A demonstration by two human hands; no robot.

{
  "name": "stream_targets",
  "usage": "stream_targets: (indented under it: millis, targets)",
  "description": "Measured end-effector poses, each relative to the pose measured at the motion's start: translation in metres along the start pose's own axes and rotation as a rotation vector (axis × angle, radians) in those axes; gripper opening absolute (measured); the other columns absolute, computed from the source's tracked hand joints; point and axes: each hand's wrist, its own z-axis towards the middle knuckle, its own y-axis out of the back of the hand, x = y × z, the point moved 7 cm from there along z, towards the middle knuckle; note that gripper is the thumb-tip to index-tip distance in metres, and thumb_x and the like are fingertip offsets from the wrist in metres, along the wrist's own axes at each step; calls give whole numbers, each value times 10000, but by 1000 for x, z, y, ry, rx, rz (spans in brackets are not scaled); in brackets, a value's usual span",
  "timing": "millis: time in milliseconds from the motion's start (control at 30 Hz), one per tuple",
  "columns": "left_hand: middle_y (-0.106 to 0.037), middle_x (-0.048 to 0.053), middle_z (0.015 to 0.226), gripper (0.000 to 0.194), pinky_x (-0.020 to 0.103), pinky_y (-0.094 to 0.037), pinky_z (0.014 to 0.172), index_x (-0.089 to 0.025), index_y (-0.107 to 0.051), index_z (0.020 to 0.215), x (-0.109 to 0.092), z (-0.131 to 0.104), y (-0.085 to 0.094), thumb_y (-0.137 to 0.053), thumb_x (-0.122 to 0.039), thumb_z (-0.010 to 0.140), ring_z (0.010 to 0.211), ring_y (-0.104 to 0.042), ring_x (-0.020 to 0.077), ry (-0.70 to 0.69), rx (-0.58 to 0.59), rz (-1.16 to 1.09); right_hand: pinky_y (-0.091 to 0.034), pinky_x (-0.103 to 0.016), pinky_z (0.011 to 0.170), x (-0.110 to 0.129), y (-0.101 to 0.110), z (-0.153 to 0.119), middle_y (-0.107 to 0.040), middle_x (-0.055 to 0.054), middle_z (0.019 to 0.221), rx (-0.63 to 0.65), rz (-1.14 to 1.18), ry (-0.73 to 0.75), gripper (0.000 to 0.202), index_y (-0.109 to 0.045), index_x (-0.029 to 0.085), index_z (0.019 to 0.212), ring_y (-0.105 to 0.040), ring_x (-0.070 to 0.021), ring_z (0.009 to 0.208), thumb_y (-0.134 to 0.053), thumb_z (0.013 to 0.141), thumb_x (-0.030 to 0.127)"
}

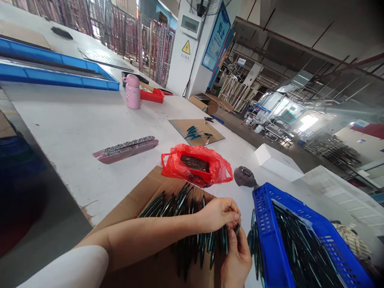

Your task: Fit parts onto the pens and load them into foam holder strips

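My left hand (218,215) reaches across from the left, thumb and fingers pinched together. Just below it, my right hand (237,258) is closed on the end of a slender, glossy dark piece (237,229). The two hands meet at this piece; what lies between the left fingertips is too small to make out. Under my hands, many similar dark green, pointed pieces (183,202) lie in rows on a cardboard sheet (144,188). A red plastic bag (171,168) sits just beyond, around a red box full of thin dark items (195,163).
A blue crate (267,224) full of dark slender pieces stands at the right, more pieces beside it. Farther off are a dark cloth bundle (244,177), a white box (279,162), a board with teal pieces (195,128), a pink bottle (133,94) and a blue tray (75,80).
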Motion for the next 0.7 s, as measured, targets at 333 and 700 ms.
stream_targets:
  millis: [333, 700]
  targets:
    - [-564, -7, 657, 131, 247, -452, 626, -131, -535, 756, 0, -1, 1, -562, -247, 701, 628, -546, 96, 16, -9, 73, -443, -341, 871, 1, 3, -2, -621, -84, 1074, -46, -33, 1, 516, -576, 142, 1136, -537, -260, 1032, -656, 697, 402]
    - [-554, -8, 657, 108, 242, -453, 614, -131, -535, 753, 3, 0, 2, -555, -226, 707, 611, -529, 89, -10, 3, 119, -434, -345, 881, -2, 6, 0, -628, -66, 1062, -61, -70, 8, 475, -600, 169, 1096, -546, -250, 1014, -649, 701, 429]
